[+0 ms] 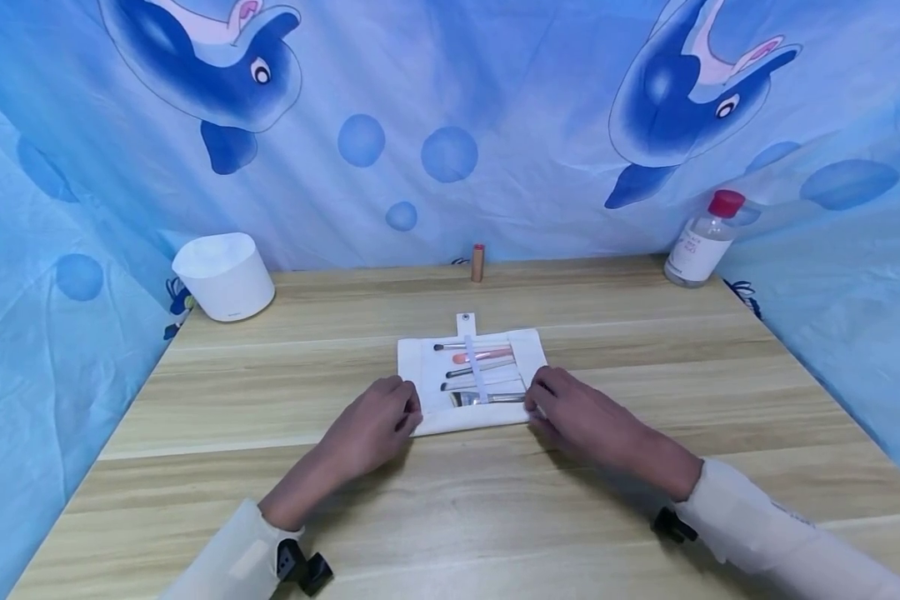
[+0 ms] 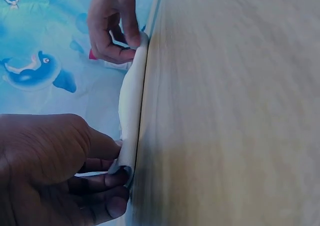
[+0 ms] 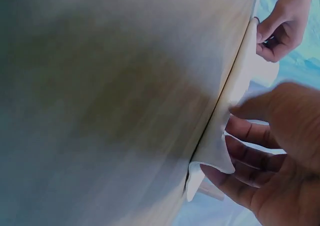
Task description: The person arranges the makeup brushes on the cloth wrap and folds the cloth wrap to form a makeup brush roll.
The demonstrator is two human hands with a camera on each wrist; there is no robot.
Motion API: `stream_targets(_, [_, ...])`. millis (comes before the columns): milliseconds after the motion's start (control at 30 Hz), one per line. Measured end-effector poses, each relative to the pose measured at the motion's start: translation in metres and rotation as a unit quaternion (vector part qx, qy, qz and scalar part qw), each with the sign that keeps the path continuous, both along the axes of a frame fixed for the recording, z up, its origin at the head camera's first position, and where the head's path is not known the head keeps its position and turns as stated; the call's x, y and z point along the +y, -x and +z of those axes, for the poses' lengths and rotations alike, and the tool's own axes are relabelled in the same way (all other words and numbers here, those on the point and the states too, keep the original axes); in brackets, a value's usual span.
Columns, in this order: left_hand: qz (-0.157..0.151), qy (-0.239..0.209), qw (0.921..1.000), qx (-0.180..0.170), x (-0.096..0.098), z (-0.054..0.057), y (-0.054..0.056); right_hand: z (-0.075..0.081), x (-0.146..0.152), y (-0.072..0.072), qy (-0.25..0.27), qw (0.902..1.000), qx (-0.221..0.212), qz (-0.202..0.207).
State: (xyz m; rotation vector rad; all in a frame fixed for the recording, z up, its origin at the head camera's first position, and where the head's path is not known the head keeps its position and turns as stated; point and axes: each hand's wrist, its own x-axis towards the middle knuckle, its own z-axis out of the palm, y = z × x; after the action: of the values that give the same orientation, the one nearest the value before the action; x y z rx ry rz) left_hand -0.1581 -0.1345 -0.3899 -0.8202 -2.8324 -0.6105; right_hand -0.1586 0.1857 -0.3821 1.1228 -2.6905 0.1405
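A white makeup brush case (image 1: pixel 430 362) lies unfolded on the table, its snap tab (image 1: pixel 466 323) pointing away from me. Several makeup brushes lie crosswise in it under a pale elastic band (image 1: pixel 475 367), among them a pink one (image 1: pixel 487 356) and a wide one (image 1: pixel 495 398) nearest me. My left hand (image 1: pixel 375 421) pinches the near left corner, thumb above and fingers beneath in the left wrist view. At the near right corner, my right hand (image 1: pixel 581 417) grips the edge; its fingers curl under the fabric (image 3: pixel 212 153) in the right wrist view.
On the wooden table (image 1: pixel 450 517), a white rounded container (image 1: pixel 225 279) stands at the back left. A small brown tube with a red top (image 1: pixel 477 265) stands at the back middle, and a clear bottle with a red cap (image 1: pixel 697 250) at the back right. Blue dolphin-print cloth (image 1: pixel 495 83) hangs behind.
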Motion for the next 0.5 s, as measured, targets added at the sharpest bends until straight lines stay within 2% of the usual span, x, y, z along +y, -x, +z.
stream_targets(100, [-0.018, 0.010, 0.9993, 0.029, -0.0012, -0.0014, 0.0014, -0.0004, 0.0026, 0.0004, -0.013, 0.9991, 0.022, 0.033])
stream_targets(233, [-0.066, 0.016, 0.9960, 0.059, -0.0009, -0.0006, 0.0016, -0.0004, 0.0023, 0.0017, -0.029, 0.9975, 0.039, 0.051])
stream_targets(333, [-0.085, 0.021, 0.9945, 0.059, 0.0000, 0.0012, 0.0005, 0.0006, 0.0008, 0.0022, -0.038, 0.9970, 0.039, 0.055])
stream_targets(500, [-0.078, 0.052, 0.9949, 0.037, 0.0001, 0.0027, -0.0011, 0.0019, -0.0014, 0.0031, -0.041, 0.9966, 0.043, 0.057])
